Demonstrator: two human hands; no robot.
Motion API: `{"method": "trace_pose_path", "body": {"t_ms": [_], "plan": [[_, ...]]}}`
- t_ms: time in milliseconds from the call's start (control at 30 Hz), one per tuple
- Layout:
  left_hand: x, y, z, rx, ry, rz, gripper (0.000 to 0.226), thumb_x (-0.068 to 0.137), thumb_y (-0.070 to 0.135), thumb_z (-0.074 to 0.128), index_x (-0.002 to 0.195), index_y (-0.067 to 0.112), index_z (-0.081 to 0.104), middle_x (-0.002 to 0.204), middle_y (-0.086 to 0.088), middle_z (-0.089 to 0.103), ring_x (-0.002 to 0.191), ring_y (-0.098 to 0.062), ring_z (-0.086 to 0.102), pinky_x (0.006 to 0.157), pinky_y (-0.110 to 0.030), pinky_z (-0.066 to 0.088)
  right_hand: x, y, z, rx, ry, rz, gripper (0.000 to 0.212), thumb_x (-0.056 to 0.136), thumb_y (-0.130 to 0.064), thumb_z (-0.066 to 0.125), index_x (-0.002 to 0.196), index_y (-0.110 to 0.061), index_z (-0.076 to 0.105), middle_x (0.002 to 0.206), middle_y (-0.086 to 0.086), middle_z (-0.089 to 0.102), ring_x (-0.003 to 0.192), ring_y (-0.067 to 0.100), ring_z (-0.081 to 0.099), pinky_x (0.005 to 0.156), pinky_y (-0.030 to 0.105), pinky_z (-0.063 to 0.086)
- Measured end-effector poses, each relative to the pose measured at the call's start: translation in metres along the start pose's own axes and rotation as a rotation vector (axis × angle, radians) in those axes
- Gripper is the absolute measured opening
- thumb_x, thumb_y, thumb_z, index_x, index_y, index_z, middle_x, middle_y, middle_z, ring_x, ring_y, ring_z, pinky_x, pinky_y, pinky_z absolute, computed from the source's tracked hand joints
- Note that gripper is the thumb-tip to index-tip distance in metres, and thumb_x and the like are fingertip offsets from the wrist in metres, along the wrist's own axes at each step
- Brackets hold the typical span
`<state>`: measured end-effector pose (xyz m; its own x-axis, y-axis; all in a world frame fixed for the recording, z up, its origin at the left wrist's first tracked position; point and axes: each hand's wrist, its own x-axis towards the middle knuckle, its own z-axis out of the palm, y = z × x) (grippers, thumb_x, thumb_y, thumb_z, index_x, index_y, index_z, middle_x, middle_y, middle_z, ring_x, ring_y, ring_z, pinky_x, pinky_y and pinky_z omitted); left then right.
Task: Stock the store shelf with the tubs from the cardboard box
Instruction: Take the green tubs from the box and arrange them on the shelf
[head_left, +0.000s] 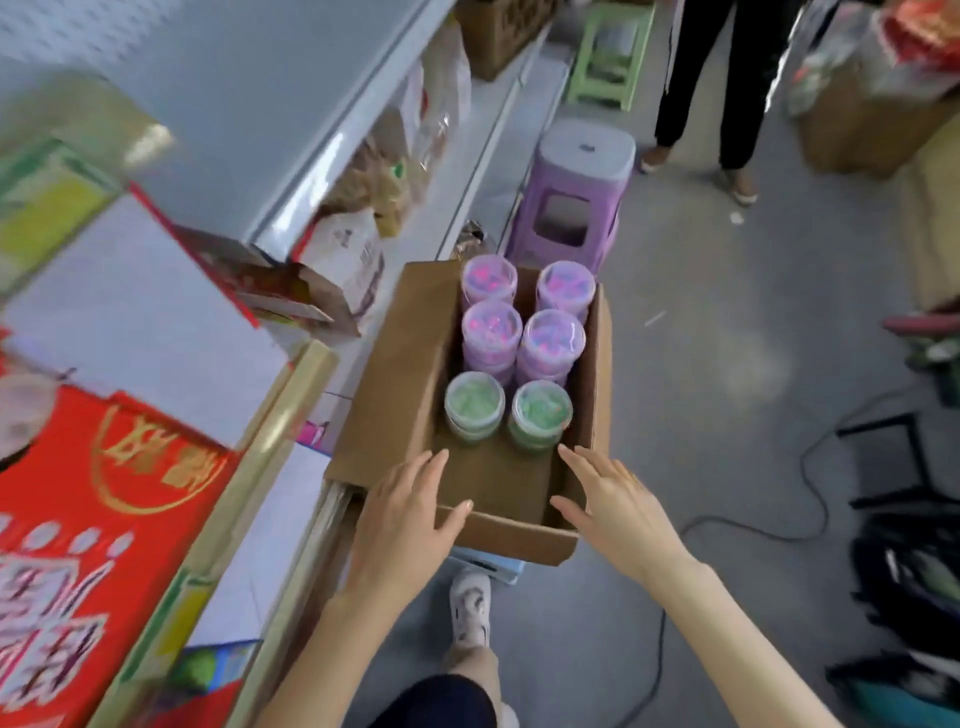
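while the white metal store shelf (145, 312) on your far left is sitting crowded by a big red gift carton with gold lettering (104, 519), any tub you are carrying over there is risking a knock against that carton. moving right, your left hand (410, 514) is hovering over the near left corner of the open brown cardboard box (395, 374), fingers straight and slightly apart, thumb splayed, gripping nothing; whether it is touching the cardboard cannot be told. the box is perching on something pale blue (488, 566) that is showing only under its near end, so leaning on that corner is risking a tip. inside, four round purple plastic tubs with clear lids (492, 325) are standing at the far end and two green tubs (474, 402) are sitting just before them, leaving the near end bare. your right hand (610, 501) is hanging over the near right corner, fingers spread and holding nothing, fingertips near the right-hand one of the green tubs; a hurried one-handed grab is inviting a slip. further right, a black cable (810, 519) is trailing across the grey floor, waiting to catch your foot.
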<state>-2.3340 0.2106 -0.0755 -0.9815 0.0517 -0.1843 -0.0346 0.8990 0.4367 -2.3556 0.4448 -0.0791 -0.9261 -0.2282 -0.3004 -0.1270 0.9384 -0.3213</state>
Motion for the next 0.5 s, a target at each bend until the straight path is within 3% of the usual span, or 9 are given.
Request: {"method": "trace_pose_path", "body": {"t_ms": [133, 233, 400, 500], "plan": [[0.059, -0.031, 0.058, -0.022, -0.067, -0.083, 0.07, 0.08, 0.057, 0.042, 0.135, 0.013, 0.046, 0.131, -0.007, 0.052, 0.122, -0.026, 0.049, 0.099, -0.04, 0.043, 0.054, 0.021, 0.056, 0.192, -0.121, 0.143, 0.065, 0.092, -0.048, 0.046, 0.148, -0.025, 0.02, 0.151, -0.004, 0.03, 0.131, 0.019, 0.039, 0.098, 0.036, 0.041], [0.097, -0.044, 0.096, -0.052, -0.162, -0.185, 0.065, 0.088, 0.049, 0.05, 0.143, 0.019, 0.033, 0.145, -0.003, 0.038, 0.131, -0.022, 0.038, 0.103, -0.036, 0.036, 0.089, 0.037, 0.101, 0.48, -0.178, 0.329, 0.073, 0.089, -0.049, 0.051, 0.149, -0.025, 0.016, 0.151, -0.003, 0.029, 0.13, 0.016, 0.04, 0.101, 0.035, 0.04], [0.147, -0.068, 0.16, -0.162, -0.142, -0.348, 0.067, 0.088, 0.049, 0.049, 0.145, 0.024, 0.026, 0.146, 0.001, 0.038, 0.133, -0.02, 0.037, 0.105, -0.039, 0.033, 0.142, 0.057, 0.169, 0.976, -0.161, 0.635, 0.084, 0.084, -0.046, 0.061, 0.15, -0.025, 0.012, 0.147, 0.002, 0.037, 0.13, 0.016, 0.042, 0.104, 0.029, 0.035], [0.166, -0.079, 0.192, -0.247, -0.138, -0.478, 0.069, 0.089, 0.049, 0.048, 0.147, 0.026, 0.018, 0.144, 0.005, 0.041, 0.129, -0.016, 0.042, 0.097, -0.032, 0.034, 0.168, 0.067, 0.198, 1.181, -0.149, 0.761, 0.086, 0.082, -0.049, 0.062, 0.149, -0.03, 0.012, 0.14, 0.0, 0.045, 0.125, 0.015, 0.047, 0.107, 0.035, 0.036]]}}
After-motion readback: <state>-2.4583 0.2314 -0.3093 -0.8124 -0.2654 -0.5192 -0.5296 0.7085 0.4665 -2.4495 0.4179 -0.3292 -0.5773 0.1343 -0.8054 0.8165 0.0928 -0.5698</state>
